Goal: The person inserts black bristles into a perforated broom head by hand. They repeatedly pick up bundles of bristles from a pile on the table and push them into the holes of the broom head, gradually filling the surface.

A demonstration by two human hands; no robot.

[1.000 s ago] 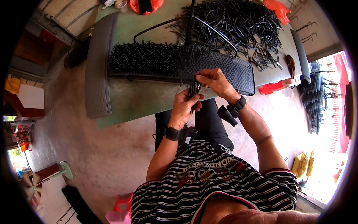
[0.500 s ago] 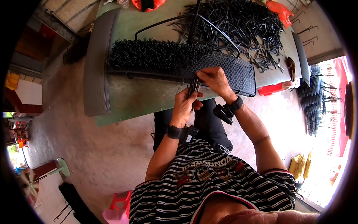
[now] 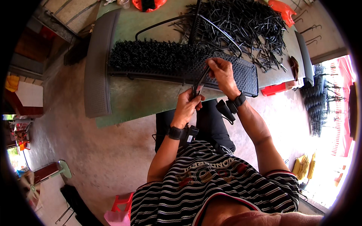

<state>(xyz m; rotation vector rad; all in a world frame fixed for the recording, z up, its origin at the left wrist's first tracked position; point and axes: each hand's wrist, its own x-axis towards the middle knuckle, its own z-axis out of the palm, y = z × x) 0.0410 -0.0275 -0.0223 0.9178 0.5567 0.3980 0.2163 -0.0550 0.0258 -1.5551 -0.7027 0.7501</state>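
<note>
A long black perforated panel (image 3: 241, 77) lies along the table's near edge. Short black bristle tufts (image 3: 147, 56) stand densely over its left and middle parts, while rows of holes show at its right end. Just in front of the panel, my left hand (image 3: 184, 107) is closed round a small bundle of thin black strips (image 3: 197, 91). My right hand (image 3: 224, 74), above the panel's near edge, pinches the upper end of a black strip that slants up from the bundle. Whether it is one strip or more, I cannot tell.
Loose black strips (image 3: 245, 30) are heaped at the table's back right. A black wire frame (image 3: 164, 23) rises behind the panel. A grey perforated board (image 3: 100, 75) covers the table's left end (image 3: 128, 107). A red stool (image 3: 122, 203) stands on the floor at lower left.
My right hand has moved slightly right and up, away from the left hand, and a dark strip now stretches between them. My left hand has stayed in place with the bundle.
</note>
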